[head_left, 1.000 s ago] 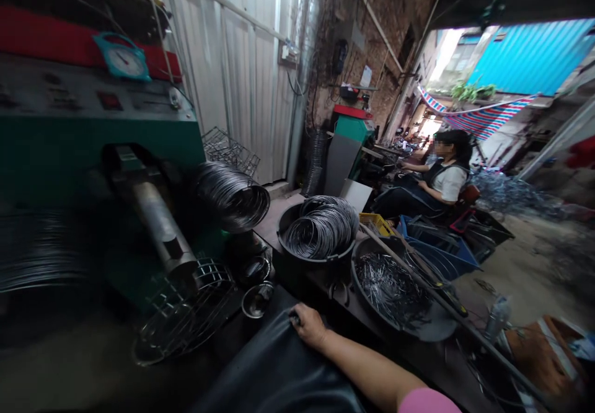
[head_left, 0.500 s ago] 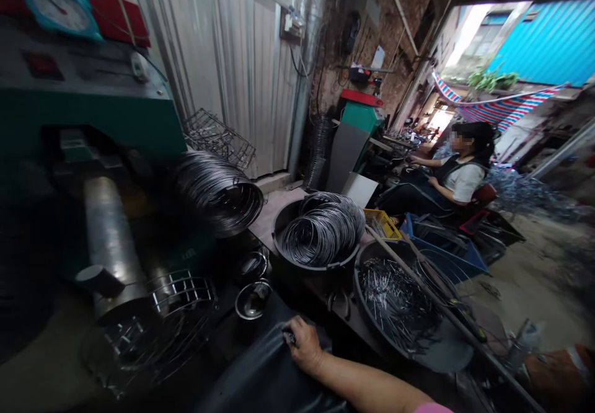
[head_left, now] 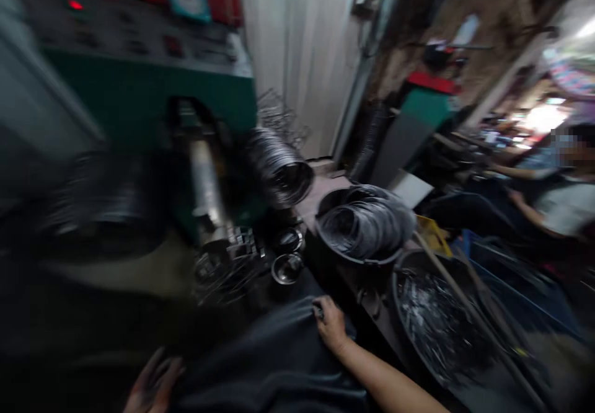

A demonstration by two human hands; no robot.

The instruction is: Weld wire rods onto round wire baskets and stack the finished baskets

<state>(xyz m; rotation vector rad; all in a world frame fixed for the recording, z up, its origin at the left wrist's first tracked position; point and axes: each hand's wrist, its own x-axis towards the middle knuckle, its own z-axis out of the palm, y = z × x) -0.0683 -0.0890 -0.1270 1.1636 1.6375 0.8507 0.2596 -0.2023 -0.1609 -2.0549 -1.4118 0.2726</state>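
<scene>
My right hand (head_left: 331, 324) is closed and rests on the dark apron (head_left: 274, 357) over my lap. A small dark bit shows at its fingers, too blurred to name. At the bottom left, my left hand (head_left: 155, 383) has come into view beside the apron, smeared by motion, its fingers apart and no object visible in them. Ahead of me, wire frame pieces (head_left: 232, 264) sit around the lower end of a thick metal cylinder (head_left: 207, 183) on a green machine (head_left: 139, 97). Two small metal bowls, the nearer bowl (head_left: 287, 268) shiny-rimmed, stand beyond my right hand.
A wire coil (head_left: 281, 168) hangs beside the machine. One tub (head_left: 362, 262) holds wire rings; another tub (head_left: 400, 301) holds short metal pieces, with a long pole (head_left: 458, 292) across it. A seated person (head_left: 569, 205) works at the right, behind a blue crate (head_left: 511, 283).
My view has swung left, so the scene has shifted rightward and blurred. My left hand has entered at the bottom left. My right hand stays closed on the apron.
</scene>
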